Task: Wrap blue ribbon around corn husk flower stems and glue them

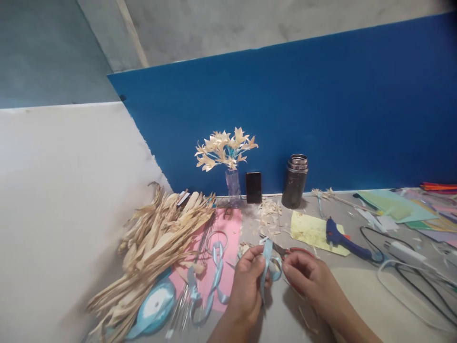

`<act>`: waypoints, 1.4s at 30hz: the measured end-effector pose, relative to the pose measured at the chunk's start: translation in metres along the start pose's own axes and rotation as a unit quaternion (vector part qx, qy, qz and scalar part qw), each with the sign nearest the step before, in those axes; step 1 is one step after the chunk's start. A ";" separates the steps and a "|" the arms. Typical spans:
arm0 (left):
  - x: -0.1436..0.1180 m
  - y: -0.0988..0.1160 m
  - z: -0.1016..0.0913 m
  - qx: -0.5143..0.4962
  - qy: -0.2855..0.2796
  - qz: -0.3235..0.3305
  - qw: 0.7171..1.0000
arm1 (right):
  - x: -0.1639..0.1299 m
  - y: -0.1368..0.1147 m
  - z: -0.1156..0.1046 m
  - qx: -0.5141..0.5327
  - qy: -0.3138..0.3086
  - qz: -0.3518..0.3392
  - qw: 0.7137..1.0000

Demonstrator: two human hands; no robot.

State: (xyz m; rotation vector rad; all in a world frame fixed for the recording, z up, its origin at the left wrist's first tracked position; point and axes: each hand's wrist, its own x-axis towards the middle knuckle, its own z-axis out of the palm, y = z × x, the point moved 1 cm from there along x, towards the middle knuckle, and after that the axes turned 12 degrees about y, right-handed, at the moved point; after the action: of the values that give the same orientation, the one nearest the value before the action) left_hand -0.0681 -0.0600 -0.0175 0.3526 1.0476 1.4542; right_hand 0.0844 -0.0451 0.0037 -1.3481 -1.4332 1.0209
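— What have you got in your hands?

— A strip of light blue ribbon (266, 267). My left hand (248, 281) pinches it between thumb and fingers, so the strip runs up above my knuckles and hangs down below them. My right hand (303, 276) has its fingertips closed on the loop of the same ribbon, just beside the left.

— Where on the desk is that?

— Over the near edge of the desk (357, 295), about the middle. The red-handled scissors (291, 250) lie right behind my fingers.

— And to your left?

— A pink sheet (228, 238) with more blue ribbon (216, 271) curling across it, a ribbon spool (155, 305) near the front edge, and a heap of dried husk strips (160, 238) running toward the left corner.

— What stands along the back edge?

— A small vase of pale handmade flowers (225, 148), a black phone (253, 187) propped upright just beside it, and a dark metal flask (294, 181), all against the blue board (321, 109).

— To your right?

— A blue glue gun (342, 238) resting on a yellow paper (310, 231), its cable (410, 281) looping toward the right edge, and coloured paper sheets (410, 209) in the far right corner.
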 end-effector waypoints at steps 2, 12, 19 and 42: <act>0.000 -0.004 0.000 -0.002 0.012 0.010 1.000 | -0.005 0.002 0.006 0.011 -0.006 0.000 1.000; -0.002 -0.012 0.000 -0.003 0.058 0.043 0.997 | -0.011 0.007 0.024 0.091 0.005 0.057 0.994; -0.002 -0.017 0.000 -0.029 0.032 0.015 0.999 | -0.014 0.011 0.026 0.111 0.004 0.058 0.992; 0.003 -0.018 -0.005 -0.052 0.047 0.004 0.998 | -0.030 0.018 0.023 0.076 -0.054 0.079 0.992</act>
State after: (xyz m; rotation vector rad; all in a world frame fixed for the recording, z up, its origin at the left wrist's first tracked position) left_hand -0.0608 -0.0616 -0.0351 0.2162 1.0413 1.5374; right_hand 0.0671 -0.0738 -0.0220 -1.3288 -1.3131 1.2976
